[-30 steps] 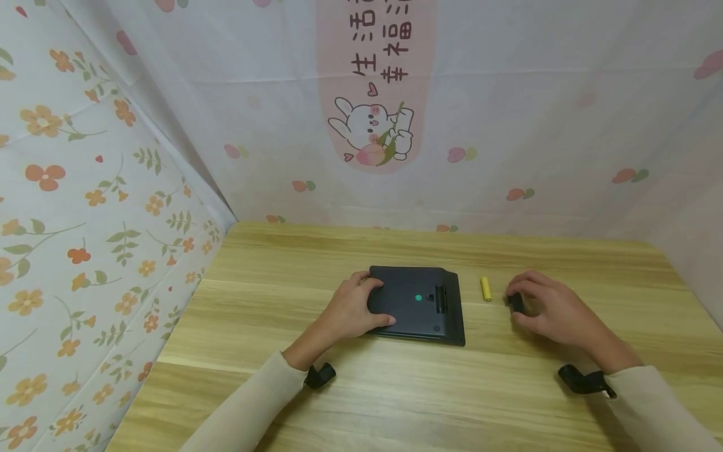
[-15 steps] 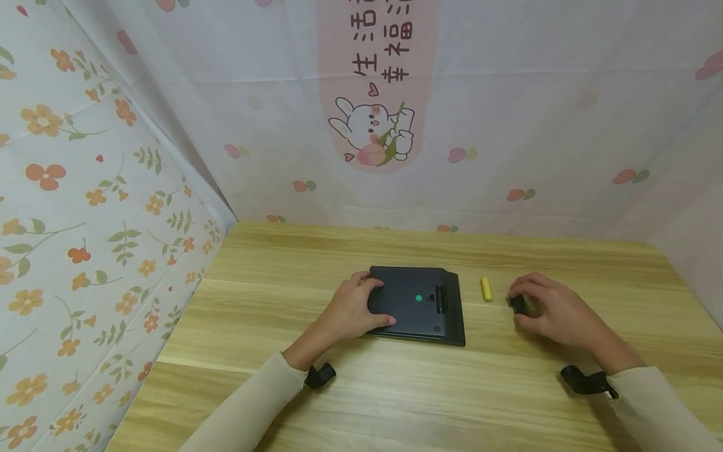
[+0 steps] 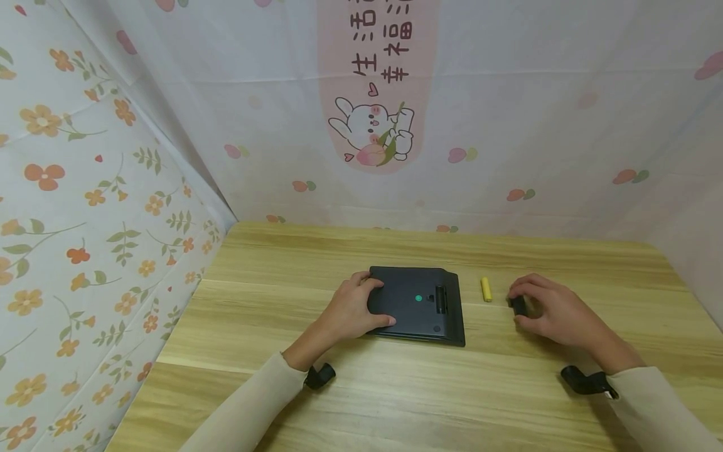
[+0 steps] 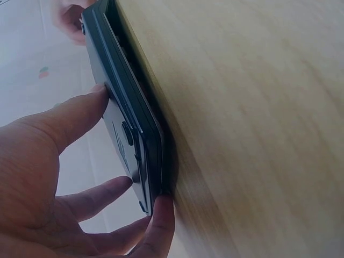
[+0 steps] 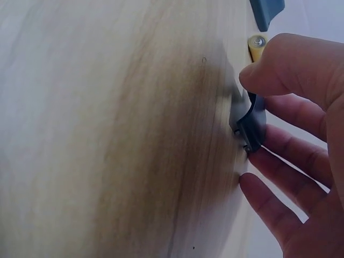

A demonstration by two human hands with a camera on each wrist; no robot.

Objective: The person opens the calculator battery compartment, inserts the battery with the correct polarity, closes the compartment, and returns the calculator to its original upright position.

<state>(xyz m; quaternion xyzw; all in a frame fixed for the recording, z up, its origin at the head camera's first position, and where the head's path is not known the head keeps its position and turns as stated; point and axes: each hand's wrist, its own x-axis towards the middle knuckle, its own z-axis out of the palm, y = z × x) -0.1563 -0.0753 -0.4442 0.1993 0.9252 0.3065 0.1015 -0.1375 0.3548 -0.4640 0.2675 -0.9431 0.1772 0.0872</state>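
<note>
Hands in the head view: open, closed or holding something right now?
Left hand: holding the end of the black device on the table.
Right hand: holding the small black cover between thumb and fingers.

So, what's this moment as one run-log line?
left hand: rests on dark device; right hand: pinches small black piece; yellow battery: on table, between both hands

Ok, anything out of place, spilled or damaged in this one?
Nothing looks spilled or damaged. The one oddity: the dark device lies with its slot seemingly uncovered, while a yellow battery lies loose beside it on the table and the right hand holds a small dark piece.
</note>
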